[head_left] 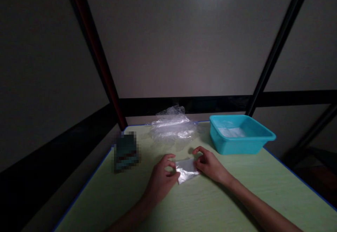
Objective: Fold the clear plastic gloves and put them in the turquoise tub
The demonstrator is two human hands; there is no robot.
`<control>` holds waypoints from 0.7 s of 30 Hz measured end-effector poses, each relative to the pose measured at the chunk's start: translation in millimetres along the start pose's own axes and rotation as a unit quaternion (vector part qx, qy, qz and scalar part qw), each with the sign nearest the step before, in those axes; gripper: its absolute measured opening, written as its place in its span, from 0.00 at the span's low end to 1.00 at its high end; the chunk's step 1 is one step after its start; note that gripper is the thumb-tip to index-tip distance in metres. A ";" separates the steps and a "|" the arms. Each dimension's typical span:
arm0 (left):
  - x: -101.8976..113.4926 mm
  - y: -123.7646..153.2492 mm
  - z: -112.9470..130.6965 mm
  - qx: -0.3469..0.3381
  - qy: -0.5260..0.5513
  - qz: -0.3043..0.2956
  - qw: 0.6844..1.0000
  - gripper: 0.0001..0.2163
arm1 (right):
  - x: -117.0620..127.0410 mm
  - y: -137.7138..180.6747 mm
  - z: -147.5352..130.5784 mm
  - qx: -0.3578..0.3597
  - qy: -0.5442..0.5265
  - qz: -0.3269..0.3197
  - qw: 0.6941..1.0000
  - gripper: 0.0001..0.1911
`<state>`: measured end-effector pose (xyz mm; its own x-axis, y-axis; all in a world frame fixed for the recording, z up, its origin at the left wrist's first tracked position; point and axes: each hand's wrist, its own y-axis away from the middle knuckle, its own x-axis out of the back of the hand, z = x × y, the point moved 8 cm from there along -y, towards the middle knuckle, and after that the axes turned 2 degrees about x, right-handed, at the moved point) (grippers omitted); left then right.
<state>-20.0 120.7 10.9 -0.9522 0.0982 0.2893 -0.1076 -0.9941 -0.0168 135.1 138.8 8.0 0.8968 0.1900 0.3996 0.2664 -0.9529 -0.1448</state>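
A small folded plastic bag [186, 170], shiny and see-through, is held just over the green table between my two hands. My left hand [162, 175] grips its left edge, the thumb lying on the near side and the fingers curled above. On the opposite edge, my right hand [209, 163] pinches the plastic between thumb and fingers, with the index finger bent out past it. Behind the hands lies a loose heap of clear plastic bags [172, 128], crumpled and spread toward the back edge.
A turquoise plastic basin [238, 146] stands at the back right, with whitish plastic packets [231, 132] inside. At the left edge is a dark, pixelated object [126, 153]. The green table [200, 207] has a blue edge and meets a panelled wall [184, 49].
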 end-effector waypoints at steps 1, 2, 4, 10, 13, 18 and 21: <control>1.3 0.3 0.4 0.000 0.005 0.006 1.000 0.21 | 0.8 -0.2 0.3 0.007 0.020 0.010 1.000 0.12; 1.9 0.6 1.0 -0.002 0.007 0.009 1.000 0.23 | 1.6 -0.3 0.8 0.011 0.036 0.020 0.999 0.12; 2.7 0.8 1.9 -0.007 0.003 0.010 1.000 0.26 | 2.7 -0.7 2.4 0.012 0.059 0.035 0.998 0.12; 2.4 -1.8 0.0 -0.013 -0.016 0.009 1.000 0.31 | 5.1 -1.8 -1.0 0.009 0.065 0.050 0.997 0.10; 3.2 -4.1 -2.5 -0.020 -0.023 0.016 0.999 0.33 | 11.7 5.7 -21.3 0.049 0.089 0.072 0.992 0.06; 3.8 -8.5 -8.3 -0.006 -0.024 0.017 1.000 0.34 | -8.9 27.8 -63.1 0.172 0.266 -0.011 0.948 0.15; 3.1 -10.2 -10.4 0.013 -0.032 0.013 0.999 0.33 | -32.6 36.2 -63.2 0.205 0.355 -0.095 0.907 0.27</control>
<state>-24.8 131.6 2.1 -0.9341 0.0690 0.3503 -0.0741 -0.9972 -0.0013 93.2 83.1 46.9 0.4071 0.0027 0.9134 0.6318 -0.7230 -0.2794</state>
